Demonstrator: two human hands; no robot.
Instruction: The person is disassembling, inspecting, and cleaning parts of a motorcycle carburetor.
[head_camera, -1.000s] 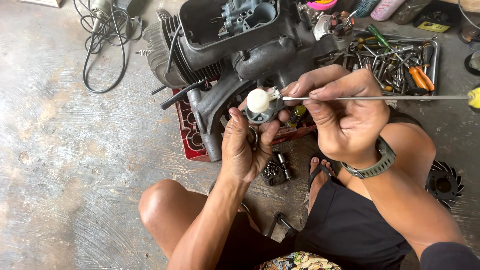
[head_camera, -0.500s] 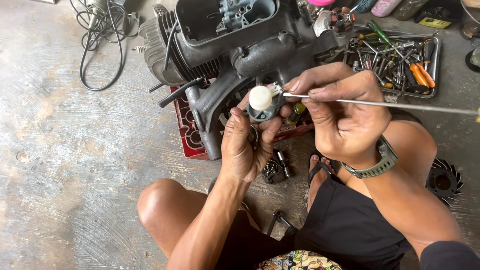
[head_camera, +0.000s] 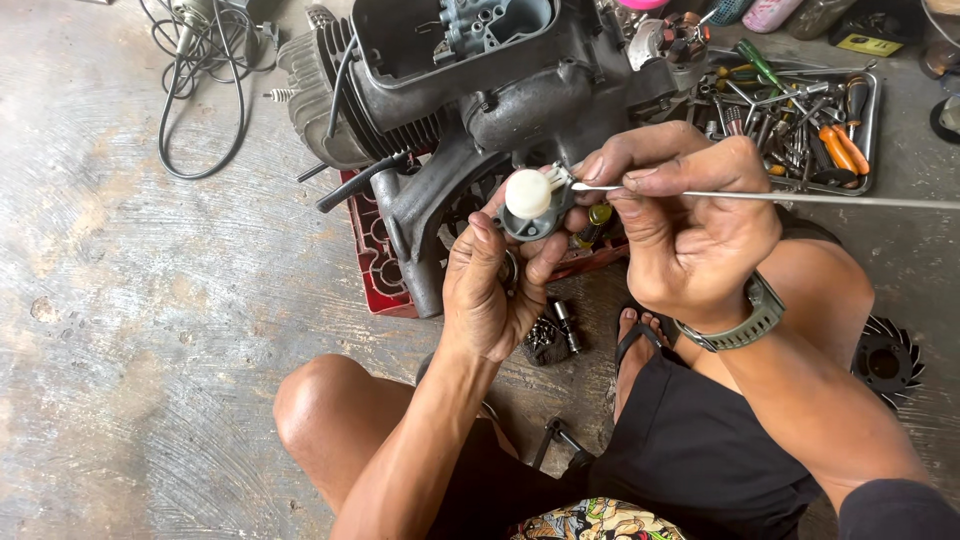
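Setting, head view: bare, scuffed concrete floor (head_camera: 150, 330); the person sits on it with knees drawn up.
Landmark: grey engine block (head_camera: 470, 110), finned cylinder to its left side, resting on a red crate (head_camera: 368, 262).
Left hand: left hand (head_camera: 492, 285), just in front of the engine block, fingers closed around a small grey metal part with a white round float (head_camera: 528, 193); the part is held up at the fingertips, clear of the floor.
Right hand: right hand (head_camera: 690, 225), in front of the engine block and to its right, thumb and fingers pinched together on a thin metal rod (head_camera: 800, 198); the rod's tip touches the grey part just beside the float.
Tool tray: metal tray (head_camera: 872, 120), right of the engine block, holding screwdrivers and loose tools.
Cable: black cable (head_camera: 200, 90), left of the engine block, coiled on the floor.
Fan wheel: black finned wheel (head_camera: 885, 362), well to the right of and nearer than the engine block.
Step in hand (judgement): probing or clearing a small feature beside the float with the rod tip.
Next move calls for (judgement): a steady left grip and fine, light pressure along the rod, so the tip stays seated and the float is not strained.
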